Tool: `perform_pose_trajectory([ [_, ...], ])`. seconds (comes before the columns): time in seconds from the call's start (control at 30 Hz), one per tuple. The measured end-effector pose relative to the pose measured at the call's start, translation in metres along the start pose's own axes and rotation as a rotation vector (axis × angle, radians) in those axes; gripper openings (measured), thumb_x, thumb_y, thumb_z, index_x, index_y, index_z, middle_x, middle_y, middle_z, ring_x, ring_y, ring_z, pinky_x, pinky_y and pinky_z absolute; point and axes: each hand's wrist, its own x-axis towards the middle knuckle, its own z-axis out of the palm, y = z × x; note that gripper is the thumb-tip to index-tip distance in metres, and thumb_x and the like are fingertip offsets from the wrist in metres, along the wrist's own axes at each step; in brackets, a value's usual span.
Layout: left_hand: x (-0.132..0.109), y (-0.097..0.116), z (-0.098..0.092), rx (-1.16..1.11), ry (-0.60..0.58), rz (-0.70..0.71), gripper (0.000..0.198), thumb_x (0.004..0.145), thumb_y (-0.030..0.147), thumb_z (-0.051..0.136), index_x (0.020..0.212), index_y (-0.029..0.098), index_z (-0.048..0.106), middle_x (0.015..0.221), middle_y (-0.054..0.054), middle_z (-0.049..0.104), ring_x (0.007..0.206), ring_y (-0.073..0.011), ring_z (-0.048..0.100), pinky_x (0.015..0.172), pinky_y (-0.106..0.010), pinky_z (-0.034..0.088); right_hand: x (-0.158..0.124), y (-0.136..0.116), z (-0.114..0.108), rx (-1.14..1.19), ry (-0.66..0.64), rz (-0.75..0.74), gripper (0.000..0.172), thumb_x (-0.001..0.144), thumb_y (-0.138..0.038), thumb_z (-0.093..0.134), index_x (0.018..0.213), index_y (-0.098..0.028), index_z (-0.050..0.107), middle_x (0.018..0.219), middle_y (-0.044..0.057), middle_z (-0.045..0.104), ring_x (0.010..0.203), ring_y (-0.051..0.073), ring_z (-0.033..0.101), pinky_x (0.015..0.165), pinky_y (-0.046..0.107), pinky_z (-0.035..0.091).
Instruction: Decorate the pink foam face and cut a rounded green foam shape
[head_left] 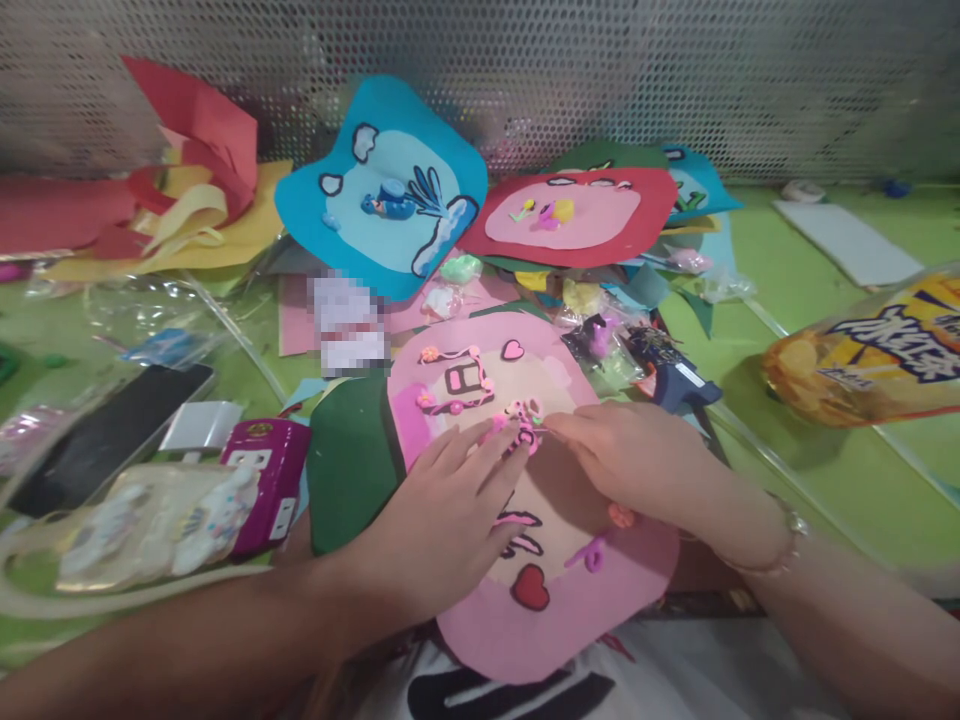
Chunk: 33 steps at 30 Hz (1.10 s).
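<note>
A pink foam craft board (517,625) with clay shapes and red hearts lies in front of me on the green table. My left hand (442,510) rests flat on it, fingers stretched toward a small pink clay piece (525,425) near the board's middle. My right hand (637,460) comes in from the right, fingertips pinched together at that same clay piece. A thin bracelet (787,540) circles my right wrist.
A blue craft board (382,190) and a red one (577,215) lean at the back. Coloured paper scraps (187,200) pile up back left. A dark phone (105,435), a purple box (266,480) and a plastic case (157,520) sit left; a yellow snack bag (870,355) sits right.
</note>
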Motion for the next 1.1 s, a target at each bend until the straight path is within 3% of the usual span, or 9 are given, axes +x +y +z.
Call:
perform_pose_trajectory([
  [1.1,0.0009,-0.0001,-0.0012,-0.017,0.002,0.004,0.055,0.092,0.048,0.033,0.140,0.021,0.035,0.143,-0.008,0.039,0.135,-0.0256,0.028,0.108,-0.042,0.028,0.0011,0.0003,-0.0039,-0.001,-0.026,-0.024,0.020,0.083,-0.013,0.039,0.085,-0.019,0.058,0.062,0.001,0.055,0.050,0.011,0.040,0.049,0.028,0.013],
])
